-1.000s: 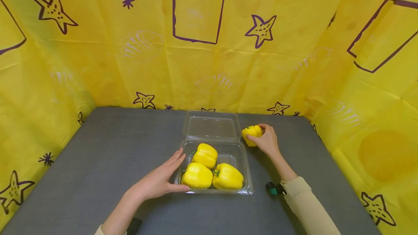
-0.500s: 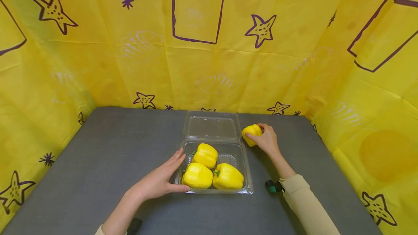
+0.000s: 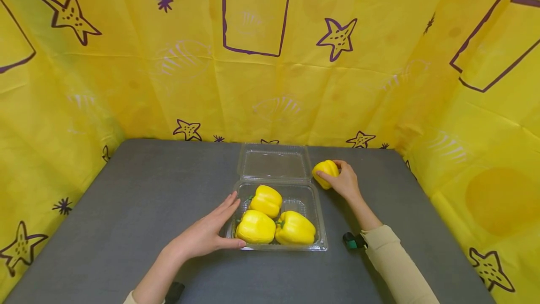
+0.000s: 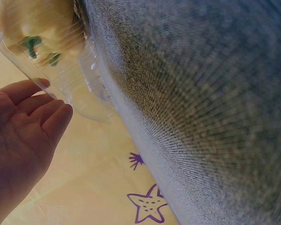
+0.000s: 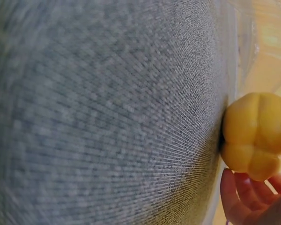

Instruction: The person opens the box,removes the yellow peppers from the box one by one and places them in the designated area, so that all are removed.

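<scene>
A clear plastic clamshell container (image 3: 320, 229) lies with its lid folded back. Inside its base are three yellow bell peppers, one at the back (image 3: 266, 201), one at front left (image 3: 255, 227) and one at front right (image 3: 295, 228). My left hand (image 3: 206, 231) rests along the container's left side, fingers extended and thumb on the front rim. Those fingertips meet the clear wall in the left wrist view, near green stems. Right of the lid, my right hand (image 3: 346, 181) grips another yellow bell pepper (image 3: 326, 174) between thumb and fingers. Its lobed end (image 5: 255, 136) shows in the right wrist view, close to the tabletop.
The clear lid (image 3: 274, 164) lies flat behind the base on a grey table (image 3: 168, 186). Yellow curtains (image 3: 261, 88) with starfish drawings enclose the back and both sides. A dark wrist strap (image 3: 354, 241) sits at the right sleeve.
The bell pepper in my right hand has turned slightly, and its green stem, seen earlier, is now hidden in the head view. My left hand and the container stay put.
</scene>
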### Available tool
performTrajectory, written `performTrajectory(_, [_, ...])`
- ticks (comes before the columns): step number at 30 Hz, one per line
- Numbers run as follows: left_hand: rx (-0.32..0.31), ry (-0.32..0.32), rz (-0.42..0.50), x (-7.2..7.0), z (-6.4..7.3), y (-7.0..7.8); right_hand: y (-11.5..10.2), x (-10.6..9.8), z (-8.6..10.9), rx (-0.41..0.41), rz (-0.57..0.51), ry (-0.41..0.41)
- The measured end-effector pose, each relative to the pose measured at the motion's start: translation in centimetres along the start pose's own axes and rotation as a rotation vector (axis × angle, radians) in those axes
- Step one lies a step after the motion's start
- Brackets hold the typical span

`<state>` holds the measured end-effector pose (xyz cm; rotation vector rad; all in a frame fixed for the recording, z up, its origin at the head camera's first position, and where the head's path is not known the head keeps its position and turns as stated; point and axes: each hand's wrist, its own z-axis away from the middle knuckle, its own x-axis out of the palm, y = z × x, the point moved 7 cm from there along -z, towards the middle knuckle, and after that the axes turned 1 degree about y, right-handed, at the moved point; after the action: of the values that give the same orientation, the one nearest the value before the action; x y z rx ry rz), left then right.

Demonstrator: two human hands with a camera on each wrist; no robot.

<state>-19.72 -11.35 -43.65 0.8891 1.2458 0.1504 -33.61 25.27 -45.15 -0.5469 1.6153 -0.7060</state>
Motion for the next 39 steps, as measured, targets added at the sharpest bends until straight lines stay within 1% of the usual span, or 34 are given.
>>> performTrajectory(6, [-0.004, -0.004, 0.009, -0.1, 0.0, 0.1, -0.1, 0.0, 0.0, -0.007, 0.003, -0.013])
performTrajectory(11, [0.02, 0.002, 0.0, -0.1, -0.1, 0.3, 0.0, -0.1, 0.0, -0.005, -0.001, -0.014])
performTrajectory(17, [0.025, 0.004, 0.003, -0.1, -0.1, 0.3, 0.2, -0.4, 0.4, 0.011, -0.039, -0.016])
performTrajectory(21, [0.02, 0.002, 0.005, 0.0, 0.0, 0.3, 0.3, -0.7, 0.7, 0.015, -0.06, 0.0])
performTrajectory(25, [0.013, -0.002, 0.009, 0.0, 0.0, 0.2, -0.3, -1.3, 1.4, 0.005, -0.076, 0.03])
performTrajectory(30, [0.011, -0.003, 0.014, 0.0, 0.1, 0.2, -1.8, -2.0, 2.8, -0.017, -0.13, 0.055])
performTrajectory(33, [0.006, -0.002, 0.013, 0.0, 0.0, 0.1, -2.6, -2.2, 3.6, -0.034, -0.15, 0.045])
performTrajectory(39, [0.008, -0.007, 0.011, 0.1, 0.0, 0.1, -3.6, -2.1, 5.1, -0.039, -0.199, -0.009])
